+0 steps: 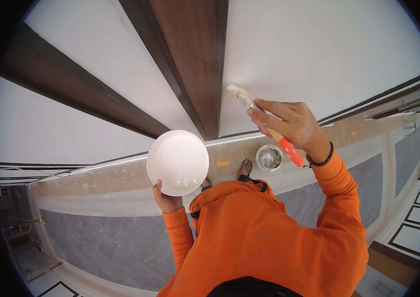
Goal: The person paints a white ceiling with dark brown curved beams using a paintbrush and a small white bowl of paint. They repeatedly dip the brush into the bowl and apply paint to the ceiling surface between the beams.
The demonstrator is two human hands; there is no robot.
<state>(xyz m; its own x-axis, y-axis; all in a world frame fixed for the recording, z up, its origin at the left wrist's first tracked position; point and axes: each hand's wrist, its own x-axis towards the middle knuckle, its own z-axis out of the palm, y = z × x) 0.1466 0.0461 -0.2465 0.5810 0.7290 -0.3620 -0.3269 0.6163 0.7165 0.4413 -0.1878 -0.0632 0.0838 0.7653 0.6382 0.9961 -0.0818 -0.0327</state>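
Note:
A white round bowl (pixel 178 161) is gripped at its lower left rim by my left hand (pixel 168 200). The thumb shows on the bowl's outer edge, while the fingers underneath are hidden. My right hand (pixel 291 123) is closed around a paintbrush (pixel 243 97), whose handle is bare wood ending in orange-red. White paint coats the bristles and the ferrule. The brush tip points up and left toward the white wall (pixel 319 49), close to the dark edge of a brown wooden post (pixel 190 54). Whether the bristles touch the wall I cannot tell.
On the floor near my feet stands a paint-smeared metal bucket (pixel 270 170). Dark trim strips (pixel 71 79) divide the white wall to the left. A tan strip of floor (pixel 101 180) runs along the wall base, beside dark grey flooring (pixel 106 242). Framed panels (pixel 413 237) line the far right.

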